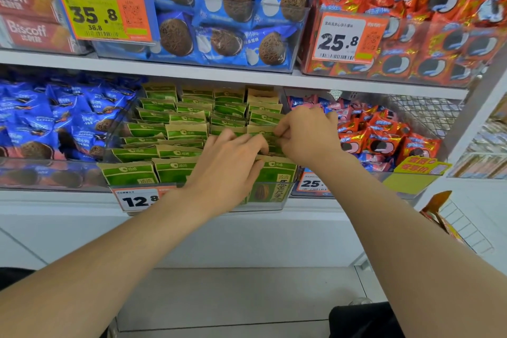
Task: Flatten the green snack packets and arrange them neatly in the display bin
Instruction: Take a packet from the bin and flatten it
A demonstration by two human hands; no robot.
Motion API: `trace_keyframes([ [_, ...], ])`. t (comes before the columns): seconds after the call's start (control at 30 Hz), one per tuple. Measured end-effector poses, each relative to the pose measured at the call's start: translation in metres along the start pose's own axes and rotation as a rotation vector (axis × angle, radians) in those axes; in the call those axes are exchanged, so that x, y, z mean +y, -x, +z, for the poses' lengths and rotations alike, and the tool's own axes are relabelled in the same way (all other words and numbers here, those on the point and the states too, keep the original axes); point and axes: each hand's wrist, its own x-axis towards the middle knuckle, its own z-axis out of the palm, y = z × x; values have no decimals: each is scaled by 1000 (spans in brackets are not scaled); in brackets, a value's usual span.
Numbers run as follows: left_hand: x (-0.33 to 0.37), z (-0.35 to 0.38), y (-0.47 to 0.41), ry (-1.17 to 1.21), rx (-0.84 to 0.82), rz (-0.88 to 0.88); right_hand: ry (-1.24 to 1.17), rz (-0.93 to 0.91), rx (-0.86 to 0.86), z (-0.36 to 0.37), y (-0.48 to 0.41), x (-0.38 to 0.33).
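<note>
Head | left hand (227,162), right hand (307,134) over green packets (175,132) | blue packs (55,123) beside

I see blue cookie packets (225,8) filling the middle bin of the upper shelf (164,66), with orange-red packets (428,3) to their right and Biscoff boxes (27,30) at far left. Price tags read 35.8 (93,14) and 25.8 (340,41). On the shelf below, blue wrappers (55,123) are piled at left and red wrappers (384,143) at right.
</note>
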Motion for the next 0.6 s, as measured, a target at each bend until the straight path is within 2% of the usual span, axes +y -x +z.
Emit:
trace_keyframes([
  [0.1, 0, 0, -1, -19, -30, 4, 62, -17, 12, 2, -4, -4],
  [0.17, -1, -1, -2, -32, -50, 8, 26, -53, 143, 5, -8, -5],
  [0.23, -3, -2, -2, -46, -69, 17, -122, -90, 309, 6, -10, -6],
  [0.27, -3, -2, -2, -61, -82, 27, -200, -125, 335, 7, -10, -6],
  [0.37, -6, -4, -1, -82, -126, 53, -247, -265, 256, 8, -4, -4],
  [0.4, -7, -5, 0, -67, -134, 61, -231, -292, 276, 6, 0, -2],
  [0.5, -8, -10, 3, 17, -106, 73, -332, -310, 540, -9, 9, 4],
  [0.6, -10, -13, 5, 113, -12, 1, -473, -281, 813, -29, 21, 6],
])
